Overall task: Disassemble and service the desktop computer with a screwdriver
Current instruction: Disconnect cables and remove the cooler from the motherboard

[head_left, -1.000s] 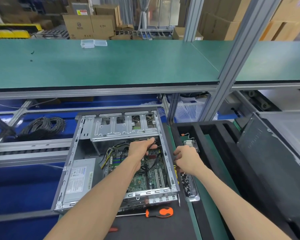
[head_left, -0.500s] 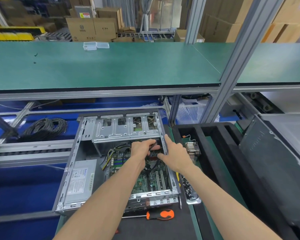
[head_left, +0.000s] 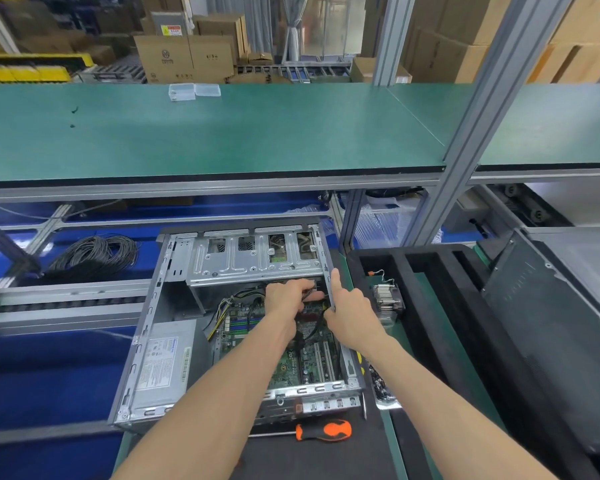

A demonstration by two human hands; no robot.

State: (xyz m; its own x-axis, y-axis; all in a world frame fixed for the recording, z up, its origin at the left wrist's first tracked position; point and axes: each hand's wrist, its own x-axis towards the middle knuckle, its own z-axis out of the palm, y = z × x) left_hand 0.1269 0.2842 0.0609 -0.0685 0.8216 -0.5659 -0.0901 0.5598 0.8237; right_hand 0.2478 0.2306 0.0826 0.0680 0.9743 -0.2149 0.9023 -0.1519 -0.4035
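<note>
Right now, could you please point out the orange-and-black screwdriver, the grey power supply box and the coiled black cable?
orange-and-black screwdriver [head_left: 324,431]: head view, handle.
grey power supply box [head_left: 165,365]: head view, label.
coiled black cable [head_left: 96,254]: head view, coil.

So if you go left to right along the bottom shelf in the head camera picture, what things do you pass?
Cable coil → computer case → heatsink → side panel.

Screwdriver [head_left: 323,432] handle showing orange w/ black bands. Motherboard [head_left: 293,367] showing green. PC chassis [head_left: 146,327] showing bare silver-grey. PSU [head_left: 165,367] showing grey w/ white label. Bench shelf [head_left: 222,133] showing green; foam tray [head_left: 440,306] showing black.
</note>
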